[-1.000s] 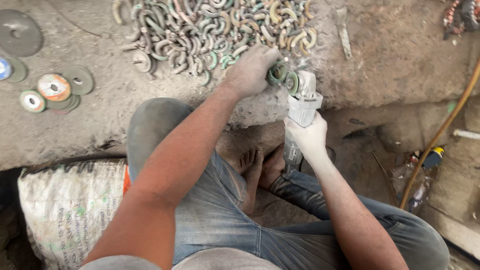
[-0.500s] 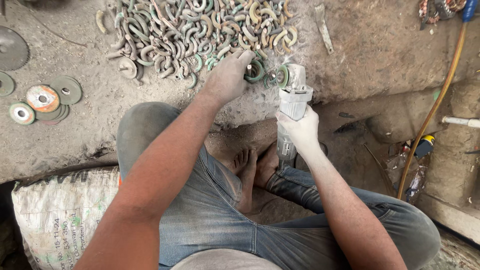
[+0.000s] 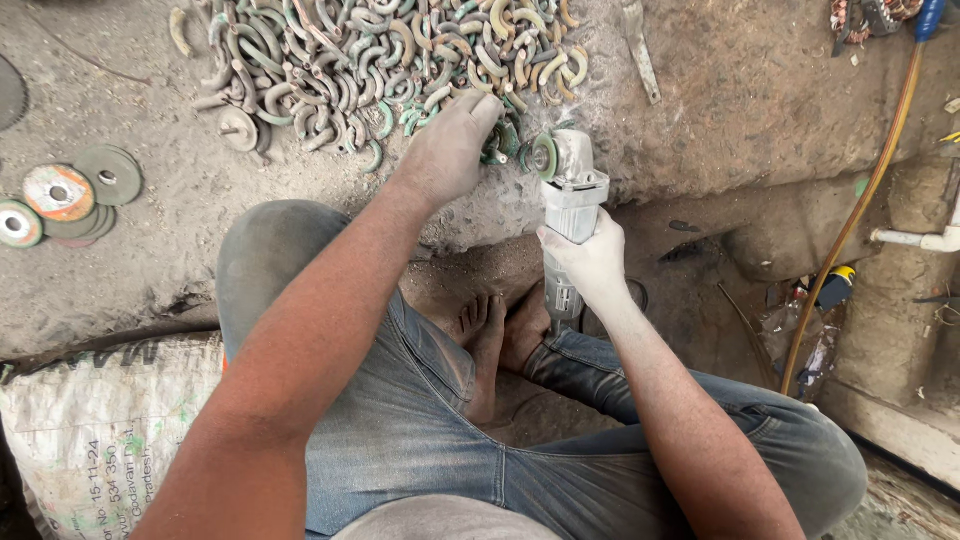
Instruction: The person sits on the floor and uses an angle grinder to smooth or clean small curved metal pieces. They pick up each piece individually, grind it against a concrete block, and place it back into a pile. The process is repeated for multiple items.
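- Head cam: I see a dusty concrete slab (image 3: 750,90) w/ a pile of curved metal hooks (image 3: 380,60); grinding discs (image 3: 70,195) far left.
- Left hand (image 3: 447,150) fingers closed, pinching one green hook (image 3: 497,148) at pile's edge.
- Right hand (image 3: 590,262) wrapped round angle grinder (image 3: 570,195); its disc just beside that hook.

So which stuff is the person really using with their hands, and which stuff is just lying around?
In use:
- angle grinder, gripped by the right hand
- small curved metal piece, held at the grinder's disc by the left hand
- pile of curved metal pieces just behind

Lying about:
- spare grinding discs
- yellow hose
- printed sack
- flat metal tool
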### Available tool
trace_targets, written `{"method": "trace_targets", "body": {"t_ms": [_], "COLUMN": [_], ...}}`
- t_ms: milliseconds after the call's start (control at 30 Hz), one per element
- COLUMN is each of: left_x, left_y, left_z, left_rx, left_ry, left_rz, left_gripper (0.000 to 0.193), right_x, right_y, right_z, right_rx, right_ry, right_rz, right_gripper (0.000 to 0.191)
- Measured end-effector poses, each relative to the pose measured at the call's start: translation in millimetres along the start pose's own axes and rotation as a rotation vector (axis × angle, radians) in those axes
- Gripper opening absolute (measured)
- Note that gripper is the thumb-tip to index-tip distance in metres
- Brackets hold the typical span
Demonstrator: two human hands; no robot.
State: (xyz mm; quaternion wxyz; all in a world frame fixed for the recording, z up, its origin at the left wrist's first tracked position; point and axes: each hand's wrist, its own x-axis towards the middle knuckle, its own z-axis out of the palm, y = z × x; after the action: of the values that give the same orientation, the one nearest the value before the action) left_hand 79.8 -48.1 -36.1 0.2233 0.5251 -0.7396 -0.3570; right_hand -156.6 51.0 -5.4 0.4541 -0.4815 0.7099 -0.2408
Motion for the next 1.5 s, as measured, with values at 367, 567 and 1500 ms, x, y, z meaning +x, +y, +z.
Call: {"method": "trace_targets", "body": {"t_ms": [367, 567, 1500], "left_x": [1.1, -1.1, 0.4], "left_y": [-7.1, -8.9, -13.3], "left_z": [-8.0, -4.8, -2.1], "left_rx": [-0.089, -0.01, 0.026], "left_ry": [-0.038, 0.012, 0.062], "left_rz": [-0.059, 0.062, 0.08], "left_gripper": [0.04, 0.03, 0.033], "right_x": [-0.5, 1.1, -3.5], "right_y": [-13.5, -14.1, -32.3], "right_z": [11.0, 12.1, 22.0], "right_rx": [-0.109, -0.172, -0.352], "right_ry": [-0.098, -0.08, -0.029], "right_rz": [-0.02, -0.018, 0.006], "right_gripper": [0.038, 0.039, 0.047]}}
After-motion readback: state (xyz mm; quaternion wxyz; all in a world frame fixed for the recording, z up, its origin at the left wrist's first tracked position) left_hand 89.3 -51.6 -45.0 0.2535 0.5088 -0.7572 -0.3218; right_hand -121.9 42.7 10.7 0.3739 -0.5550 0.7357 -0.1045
